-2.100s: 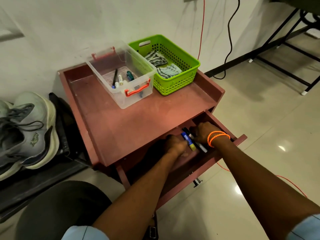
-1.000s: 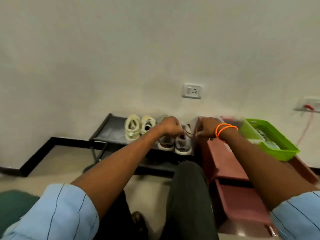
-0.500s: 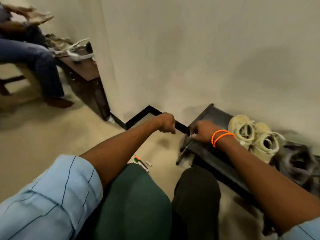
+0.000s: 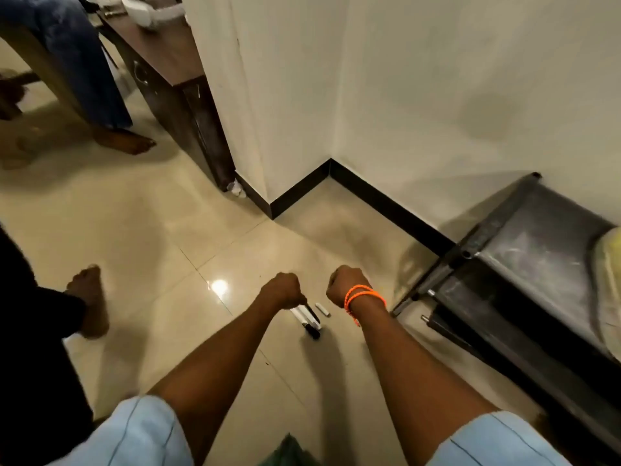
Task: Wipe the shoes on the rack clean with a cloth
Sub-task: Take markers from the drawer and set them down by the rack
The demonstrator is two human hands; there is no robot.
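Observation:
The black shoe rack (image 4: 524,264) stands against the wall at the right. A pale yellow shoe (image 4: 610,284) on it is cut off by the frame's edge. No cloth is in view. My left hand (image 4: 281,290) is a fist low over the floor tiles, gripping black and white markers (image 4: 309,319) that stick out below it. A small white cap (image 4: 322,309) lies on the tiles between my hands. My right hand (image 4: 346,287), with orange bands at the wrist, is curled into a fist left of the rack; nothing shows in it.
A wall corner with black skirting (image 4: 302,190) juts out ahead. A dark wooden table (image 4: 168,72) and a person's jeans-clad legs (image 4: 77,62) are at the upper left. A bare foot (image 4: 89,297) rests on the tiles at the left.
My view has swung left and down, from the cabinet drawer past the rack to the floor. Both hands have dropped from the rack's end to the tiles, and most shoes have left the frame.

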